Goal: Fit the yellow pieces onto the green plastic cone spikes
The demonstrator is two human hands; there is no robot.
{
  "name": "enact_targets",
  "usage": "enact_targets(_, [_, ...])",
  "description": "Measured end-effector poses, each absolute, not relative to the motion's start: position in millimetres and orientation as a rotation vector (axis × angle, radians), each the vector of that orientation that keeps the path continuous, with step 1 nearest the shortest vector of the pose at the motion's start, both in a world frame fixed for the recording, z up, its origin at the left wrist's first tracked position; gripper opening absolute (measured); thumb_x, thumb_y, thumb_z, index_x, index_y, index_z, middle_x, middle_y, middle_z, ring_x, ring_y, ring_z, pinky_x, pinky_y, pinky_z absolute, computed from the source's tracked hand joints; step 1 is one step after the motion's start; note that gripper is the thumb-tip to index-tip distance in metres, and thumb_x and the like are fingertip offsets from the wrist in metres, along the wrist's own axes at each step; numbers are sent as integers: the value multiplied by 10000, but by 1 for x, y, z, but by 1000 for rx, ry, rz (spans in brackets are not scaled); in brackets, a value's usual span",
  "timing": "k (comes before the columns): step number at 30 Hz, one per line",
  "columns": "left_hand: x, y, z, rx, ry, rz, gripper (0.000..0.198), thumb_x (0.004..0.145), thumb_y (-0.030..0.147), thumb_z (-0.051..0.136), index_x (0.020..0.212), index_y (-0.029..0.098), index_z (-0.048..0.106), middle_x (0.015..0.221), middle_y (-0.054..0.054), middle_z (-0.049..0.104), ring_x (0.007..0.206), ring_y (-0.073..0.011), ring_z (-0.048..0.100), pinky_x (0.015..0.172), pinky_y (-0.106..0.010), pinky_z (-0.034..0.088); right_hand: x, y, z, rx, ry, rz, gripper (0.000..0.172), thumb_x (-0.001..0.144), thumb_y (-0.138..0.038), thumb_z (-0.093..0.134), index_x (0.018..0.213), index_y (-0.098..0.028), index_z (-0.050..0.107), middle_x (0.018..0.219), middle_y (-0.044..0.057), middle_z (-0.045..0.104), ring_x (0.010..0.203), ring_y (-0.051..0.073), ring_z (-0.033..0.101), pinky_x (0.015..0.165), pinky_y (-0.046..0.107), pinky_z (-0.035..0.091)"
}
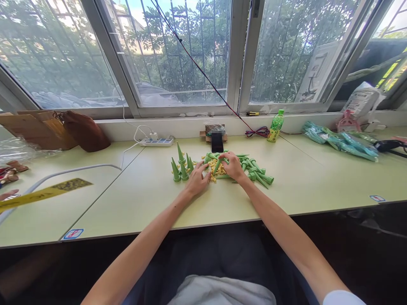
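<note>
Right in the middle of the tabletop (143, 203), and I have the right hand (233, 166) pinching a slim green spike (217, 167) between thumb and fingers, the spike slanting down over the small yellow pieces (213, 179). Over to the left hand (199, 180): fingers bent and a little spread, tips down at the edge of those yellow bits. Whether it grips one, I can't tell from up here; the fingers hide it.

Just left of that hand I've got a cluster of upright green spikes (183, 174), points to the ceiling. On the other side, beyond and beside the right hand, a loose heap of green spikes (261, 177) lies on its side, tips every which way.

Straight behind the work I see a dark phone (217, 143) leaning near the window ledge, and a green bottle (276, 126) standing to its right. A white power strip (155, 142) sits farther left. And at my far left edge, another person's hand (6, 195) beside a yellow strip (54, 192) hanging over the tabletop!
</note>
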State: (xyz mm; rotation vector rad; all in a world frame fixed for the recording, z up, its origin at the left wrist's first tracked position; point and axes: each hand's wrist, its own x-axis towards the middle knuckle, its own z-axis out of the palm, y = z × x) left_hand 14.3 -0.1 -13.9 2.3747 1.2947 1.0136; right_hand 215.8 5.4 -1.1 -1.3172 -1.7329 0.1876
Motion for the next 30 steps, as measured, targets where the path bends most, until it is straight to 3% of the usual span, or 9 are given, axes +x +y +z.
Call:
enact_targets(3, [15, -6, -11, 2378, 1227, 1031, 370, 939, 285, 555, 1276, 153, 636, 1496, -167, 492, 542, -66, 556, 841, -347, 567, 216, 7, -2, -1304, -1707, 209, 272, 815, -60, 520, 982, -177, 700, 1051, 84, 661, 1022, 218, 619, 962, 345, 461])
enact_targets(8, [16, -13, -7, 2425, 1021, 1155, 333, 950, 290, 543, 1249, 176, 636, 1459, -148, 517, 475, -31, 467, 688, -317, 558, 218, 12, -7, -1214, -1658, 216, 236, 808, -84, 548, 952, -190, 702, 1006, 77, 655, 1000, 232, 619, 907, 361, 485])
enact_targets(14, [16, -13, -3, 2326, 976, 1379, 208, 949, 285, 557, 1096, 180, 660, 1280, -117, 598, 458, -11, 406, 536, -243, 452, 220, 15, -12, -1331, -1696, 123, 263, 829, -79, 530, 996, -169, 712, 1032, 108, 644, 1049, 261, 573, 965, 392, 440])
enact_targets(19, [18, -15, 3, 2171, 982, 1419, 62, 930, 240, 566, 918, 180, 555, 1020, -38, 610, 433, -9, 363, 471, -218, 349, 219, 12, -13, -1494, -1776, 46, 333, 859, -107, 534, 1144, -144, 701, 1113, 152, 619, 1102, 301, 515, 980, 421, 406])
enact_targets(24, [18, -16, 4, 2078, 1026, 1359, 114, 920, 221, 563, 868, 196, 465, 845, 14, 563, 421, -22, 368, 465, -219, 312, 217, 6, -10, -1524, -1807, -1, 346, 850, -158, 594, 1180, -177, 697, 1132, 144, 573, 1123, 313, 481, 978, 429, 401])
enact_targets(30, [20, -16, -1, 2023, 1022, 1293, 242, 885, 280, 616, 880, 216, 383, 814, 47, 482, 433, -29, 444, 444, -204, 310, 213, 0, -5, -1509, -1790, -70, 387, 761, -163, 689, 1147, -191, 692, 1116, 131, 536, 1093, 308, 476, 953, 405, 417])
